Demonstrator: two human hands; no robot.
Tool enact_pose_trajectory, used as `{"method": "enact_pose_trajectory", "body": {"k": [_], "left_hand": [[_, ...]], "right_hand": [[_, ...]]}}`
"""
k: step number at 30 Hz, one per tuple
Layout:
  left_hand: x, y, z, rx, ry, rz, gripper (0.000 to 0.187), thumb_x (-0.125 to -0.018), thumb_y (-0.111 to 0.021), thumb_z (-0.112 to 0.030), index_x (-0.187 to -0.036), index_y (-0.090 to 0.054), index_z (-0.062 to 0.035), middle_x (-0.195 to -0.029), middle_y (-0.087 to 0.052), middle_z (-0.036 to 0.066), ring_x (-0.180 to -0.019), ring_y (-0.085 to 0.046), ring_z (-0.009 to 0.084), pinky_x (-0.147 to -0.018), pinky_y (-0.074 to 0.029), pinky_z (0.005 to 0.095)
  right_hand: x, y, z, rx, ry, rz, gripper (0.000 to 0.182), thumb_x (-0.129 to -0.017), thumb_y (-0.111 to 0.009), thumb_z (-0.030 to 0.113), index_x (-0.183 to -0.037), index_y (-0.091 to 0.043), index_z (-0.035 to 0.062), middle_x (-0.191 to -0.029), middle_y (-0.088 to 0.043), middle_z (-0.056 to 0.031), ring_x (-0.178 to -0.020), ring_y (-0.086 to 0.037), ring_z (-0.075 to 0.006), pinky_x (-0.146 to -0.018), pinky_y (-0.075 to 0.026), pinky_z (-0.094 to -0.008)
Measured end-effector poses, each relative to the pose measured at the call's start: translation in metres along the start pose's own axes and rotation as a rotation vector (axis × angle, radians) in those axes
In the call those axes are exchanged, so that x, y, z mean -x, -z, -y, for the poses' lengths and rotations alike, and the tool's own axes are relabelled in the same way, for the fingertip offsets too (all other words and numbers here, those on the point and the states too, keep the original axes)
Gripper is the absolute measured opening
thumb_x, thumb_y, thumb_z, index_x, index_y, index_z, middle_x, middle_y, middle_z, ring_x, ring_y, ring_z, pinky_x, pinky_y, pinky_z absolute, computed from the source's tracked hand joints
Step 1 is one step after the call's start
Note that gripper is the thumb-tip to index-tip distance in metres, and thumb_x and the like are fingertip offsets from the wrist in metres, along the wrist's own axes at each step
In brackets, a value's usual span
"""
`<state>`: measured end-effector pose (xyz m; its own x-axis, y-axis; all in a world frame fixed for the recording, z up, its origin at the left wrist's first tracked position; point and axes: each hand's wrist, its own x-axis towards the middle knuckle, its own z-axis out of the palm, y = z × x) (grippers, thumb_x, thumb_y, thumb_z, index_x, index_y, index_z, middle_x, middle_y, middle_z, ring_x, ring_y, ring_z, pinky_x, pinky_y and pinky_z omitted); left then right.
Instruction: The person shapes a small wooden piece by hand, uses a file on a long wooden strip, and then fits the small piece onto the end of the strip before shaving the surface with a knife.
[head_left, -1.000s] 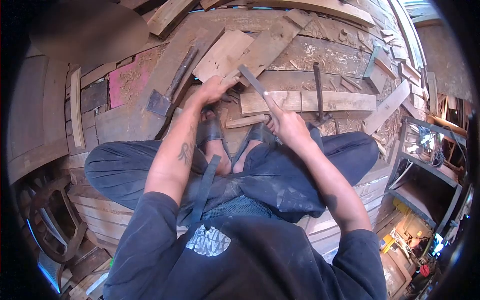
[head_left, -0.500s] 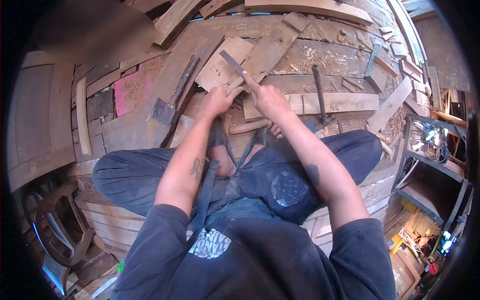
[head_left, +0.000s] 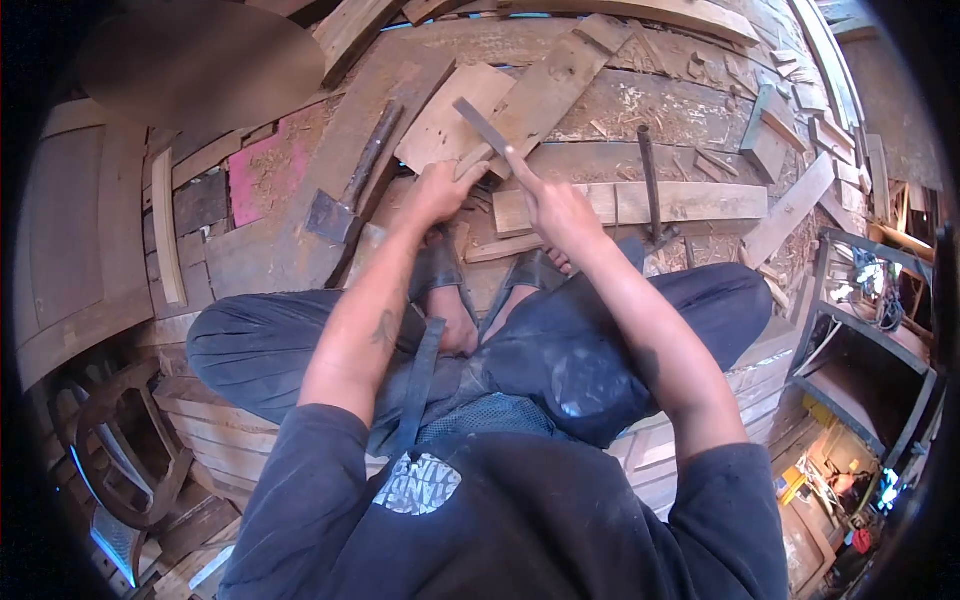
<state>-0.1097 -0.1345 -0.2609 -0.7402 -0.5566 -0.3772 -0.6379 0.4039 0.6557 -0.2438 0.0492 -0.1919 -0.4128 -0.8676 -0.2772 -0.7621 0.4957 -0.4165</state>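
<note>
Brown wooden planks (head_left: 620,105), strewn with pale shavings and small offcuts, form the floor where the person sits with the knees spread wide. Nearest to the camera is a dark short-sleeved T-shirt (head_left: 520,520) with a round white print on it, and then dark loose trousers (head_left: 260,340), which are dusty on one thigh. Beyond the lap, two dark open sandals (head_left: 436,268) are on the feet, close to each other.

Just past the feet, the left hand (head_left: 440,192) has its fingers closed around a small pale stick of wood (head_left: 474,158), whose free end points away from the body, toward the right. The right hand (head_left: 562,215) grips a flat grey metal tool (head_left: 480,122), with the index finger stretched along it. This tool slants forward to the left, close to the end of the stick; whether they touch, I cannot tell.

To the right of the hands lies a long pale wooden bar (head_left: 690,202), and a dark rod-like handle (head_left: 648,180) lies across it. To the left, a hammer with a dark square iron head (head_left: 330,215) rests on a wide brown board. A little farther, a pale flat board (head_left: 455,110) lies beside a long knotty plank (head_left: 550,100). At the far left, a bright pink panel (head_left: 265,165) is partly covered by shavings.
</note>
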Motion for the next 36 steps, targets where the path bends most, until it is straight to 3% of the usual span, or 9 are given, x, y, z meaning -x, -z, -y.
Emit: {"method": "enact_pose_trajectory", "body": {"k": [4, 8, 12, 15, 21, 28, 30, 33, 36], "left_hand": [[0.009, 0.000, -0.008, -0.022, -0.018, -0.125, 0.065, -0.096, -0.064, -0.057, -0.103, -0.071, 0.0069, -0.094, -0.071, 0.029, -0.088, -0.069, 0.0380, -0.081, -0.051, 0.0453], [-0.016, 0.013, 0.008, 0.101, 0.044, 0.281, 0.082, -0.094, -0.057, -0.072, -0.111, -0.071, 0.0077, -0.104, -0.074, 0.027, -0.100, -0.071, 0.0377, -0.088, -0.053, 0.0447], [-0.028, 0.018, 0.018, 0.263, 0.072, 0.414, 0.090, -0.098, -0.046, -0.076, -0.095, -0.068, 0.0108, -0.079, -0.063, 0.013, -0.070, -0.055, 0.0194, -0.072, -0.050, 0.0391], [-0.040, 0.010, 0.036, 0.350, 0.156, 0.432, 0.082, -0.102, -0.046, -0.069, -0.095, -0.069, 0.0092, -0.077, -0.062, 0.012, -0.076, -0.066, 0.0186, -0.072, -0.054, 0.0394], [0.012, 0.008, -0.023, -0.050, 0.076, -0.082, 0.063, -0.098, -0.060, -0.057, -0.112, -0.072, 0.0032, -0.106, -0.070, 0.033, -0.103, -0.067, 0.0496, -0.089, -0.053, 0.0502], [-0.023, 0.001, 0.025, 0.336, 0.040, 0.190, 0.078, -0.097, -0.055, -0.069, -0.106, -0.072, 0.0068, -0.093, -0.073, 0.023, -0.090, -0.068, 0.0332, -0.084, -0.052, 0.0437], [-0.030, 0.006, 0.031, 0.283, 0.075, 0.292, 0.081, -0.098, -0.052, -0.073, -0.086, -0.068, 0.0058, -0.076, -0.063, 0.010, -0.075, -0.055, 0.0232, -0.072, -0.048, 0.0396], [-0.031, 0.025, 0.017, 0.393, 0.185, 0.471, 0.082, -0.098, -0.046, -0.077, -0.069, -0.058, -0.0005, -0.067, -0.050, 0.004, -0.067, -0.048, 0.0189, -0.064, -0.043, 0.0388], [-0.038, 0.020, 0.025, 0.381, 0.194, 0.426, 0.082, -0.097, -0.049, -0.076, -0.080, -0.065, 0.0035, -0.072, -0.061, 0.010, -0.072, -0.057, 0.0247, -0.068, -0.048, 0.0413]], "right_hand": [[-0.025, -0.006, 0.004, 0.022, 0.038, -0.053, 0.064, -0.103, -0.051, 0.018, -0.162, -0.030, 0.0307, -0.090, -0.072, -0.0286, -0.084, -0.070, -0.0504, -0.077, -0.055, -0.0608], [0.005, -0.003, -0.009, -0.016, 0.045, -0.047, 0.063, -0.103, -0.050, 0.016, -0.162, -0.031, 0.0279, -0.087, -0.072, -0.0268, -0.082, -0.071, -0.0476, -0.077, -0.057, -0.0582], [0.052, 0.011, -0.026, -0.127, -0.031, 0.133, 0.074, -0.097, -0.055, 0.012, -0.164, -0.026, 0.0304, -0.089, -0.071, -0.0267, -0.084, -0.071, -0.0473, -0.078, -0.057, -0.0581], [0.054, 0.017, -0.023, -0.145, -0.035, 0.141, 0.077, -0.096, -0.056, 0.012, -0.164, -0.026, 0.0308, -0.088, -0.071, -0.0275, -0.084, -0.070, -0.0481, -0.078, -0.056, -0.0589], [-0.009, 0.010, 0.016, -0.097, -0.022, 0.017, 0.073, -0.096, -0.056, 0.012, -0.162, -0.031, 0.0290, -0.092, -0.072, -0.0291, -0.087, -0.071, -0.0491, -0.079, -0.056, -0.0600], [-0.008, 0.008, 0.000, -0.040, 0.018, 0.024, 0.077, -0.095, -0.055, 0.011, -0.164, -0.025, 0.0301, -0.093, -0.072, -0.0285, -0.087, -0.071, -0.0485, -0.078, -0.057, -0.0590], [0.026, 0.009, -0.013, -0.101, -0.021, 0.082, 0.077, -0.095, -0.055, 0.012, -0.164, -0.025, 0.0304, -0.091, -0.072, -0.0283, -0.086, -0.072, -0.0481, -0.078, -0.057, -0.0589], [0.052, 0.014, -0.022, -0.071, 0.006, 0.065, 0.071, -0.100, -0.052, 0.009, -0.163, -0.028, 0.0284, -0.078, -0.072, -0.0211, -0.066, -0.073, -0.0316, -0.065, -0.062, -0.0456], [0.045, 0.025, -0.016, -0.036, -0.004, 0.101, 0.070, -0.101, -0.051, 0.009, -0.164, -0.028, 0.0281, -0.077, -0.073, -0.0182, -0.061, -0.074, -0.0257, -0.062, -0.064, -0.0409]]}}
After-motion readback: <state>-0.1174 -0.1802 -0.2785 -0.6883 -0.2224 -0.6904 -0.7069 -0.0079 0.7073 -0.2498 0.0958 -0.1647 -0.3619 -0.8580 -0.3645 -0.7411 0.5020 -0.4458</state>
